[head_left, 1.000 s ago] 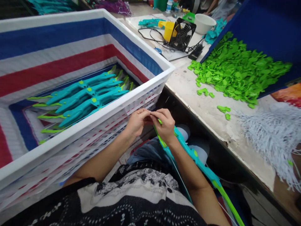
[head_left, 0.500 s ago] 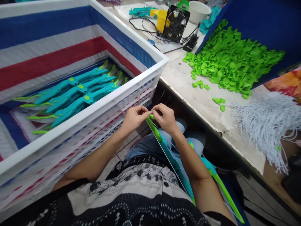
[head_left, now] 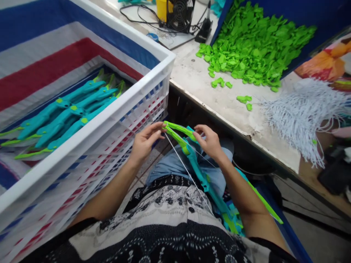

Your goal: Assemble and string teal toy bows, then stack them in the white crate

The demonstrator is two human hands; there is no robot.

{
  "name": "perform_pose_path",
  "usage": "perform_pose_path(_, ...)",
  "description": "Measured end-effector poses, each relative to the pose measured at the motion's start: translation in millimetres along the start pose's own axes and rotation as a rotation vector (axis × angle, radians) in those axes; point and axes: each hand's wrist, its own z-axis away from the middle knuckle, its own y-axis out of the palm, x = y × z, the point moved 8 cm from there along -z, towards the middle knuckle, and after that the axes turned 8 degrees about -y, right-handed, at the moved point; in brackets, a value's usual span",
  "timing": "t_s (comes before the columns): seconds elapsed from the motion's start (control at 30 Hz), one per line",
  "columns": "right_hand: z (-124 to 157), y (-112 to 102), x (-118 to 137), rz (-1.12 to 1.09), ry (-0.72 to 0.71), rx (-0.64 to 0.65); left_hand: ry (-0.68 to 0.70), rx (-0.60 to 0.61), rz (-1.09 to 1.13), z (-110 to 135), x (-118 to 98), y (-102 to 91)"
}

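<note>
A teal toy bow (head_left: pixel 195 165) with green limbs and a thin white string lies slanted over my lap. My left hand (head_left: pixel 146 140) pinches the green limb tip at its upper end, fingers closed on it. My right hand (head_left: pixel 210 140) holds the bow a little lower, near the joint of green limb and teal body, fingers curled round it. A second bow (head_left: pixel 261 201) shows under my right forearm. To my left, a white crate (head_left: pixel 115 117) lined with striped sheeting holds several finished teal bows (head_left: pixel 65 113).
A worn workbench (head_left: pixel 219 98) runs ahead on the right. A blue bin (head_left: pixel 323 33) spills small green plastic parts (head_left: pixel 252 47) onto it. A pile of white strings (head_left: pixel 301 113) lies at the right. A small black fan (head_left: pixel 179 14) and cables stand at the back.
The view has dropped and shifted left. My hands have parted from a close pinch; the bow's green limb now lies stretched between them, and my right hand has slid down it.
</note>
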Motion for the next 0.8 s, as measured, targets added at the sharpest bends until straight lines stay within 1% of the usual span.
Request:
perform_pose_path(0.03,20.6,-7.1,-13.7,0.123,0.026,0.036,0.015,-0.032,0.043,8.0,6.5,-5.0)
perform_pose_path(0.07,42.3,-10.3,-26.3,0.233,0.05,0.095,0.036,-0.051,0.034,17.1,13.5,-8.0)
perform_pose_path(0.1,64.1,-9.4,-37.7,0.313,0.075,0.167,0.057,-0.032,-0.023,26.5,20.9,-6.2)
perform_pose_path(0.13,84.7,-5.8,-47.2,0.363,0.103,0.237,0.076,0.045,-0.112,35.8,29.0,2.1)
perform_pose_path(0.17,102.9,-0.7,-54.8,0.394,0.132,0.289,0.101,0.171,-0.212,45.8,37.1,15.9)
perform_pose_path(0.2,117.5,4.4,-60.6,0.421,0.163,0.318,0.134,0.324,-0.302,56.9,44.4,32.6)
perform_pose_path(0.27,134.5,10.9,-68.6,0.474,0.22,0.31,0.212,0.607,-0.387,79.3,51.0,61.4)
perform_pose_path(0.3,137.6,11.8,-71.7,0.485,0.239,0.288,0.239,0.704,-0.385,87.5,49.2,69.5)
perform_pose_path(0.33,138.0,11.1,-74.9,0.476,0.249,0.264,0.238,0.772,-0.368,92.3,45.4,72.6)
perform_pose_path(0.4,134.3,5.8,-82.5,0.38,0.252,0.237,0.144,0.882,-0.319,95.4,38.2,67.2)
perform_pose_path(0.47,129.0,-3.8,-92.2,0.227,0.267,0.241,0.005,0.943,-0.326,94.4,38.3,50.9)
perform_pose_path(0.5,126.6,-9.1,-97.2,0.152,0.283,0.253,-0.036,0.935,-0.38,92.6,42.1,41.6)
perform_pose_path(0.53,124.2,-13.8,-102.0,0.085,0.302,0.273,-0.032,0.896,-0.47,89.7,47.4,33.9)
perform_pose_path(0.57,121.8,-17.1,-106.3,0.023,0.321,0.301,0.022,0.836,-0.587,86.8,53.3,29.9)
perform_pose_path(0.6,119.1,-19.0,-110.2,-0.035,0.337,0.333,0.115,0.78,-0.711,85.7,59.5,32.3)
perform_pose_path(0.63,116.0,-19.4,-113.7,-0.095,0.35,0.368,0.231,0.746,-0.824,87.3,66.3,42.0)
perform_pose_path(0.67,112.9,-18.2,-117.0,-0.162,0.36,0.406,0.357,0.743,-0.918,91.5,74.2,58.7)
perform_pose_path(0.73,107.4,-12.7,-124.5,-0.311,0.39,0.482,0.554,0.817,-1.062,102.0,94.4,104.1)
perform_pose_path(0.8,105.2,-5.6,-133.7,-0.446,0.446,0.556,0.653,0.891,-1.183,104.6,112.1,149.1)
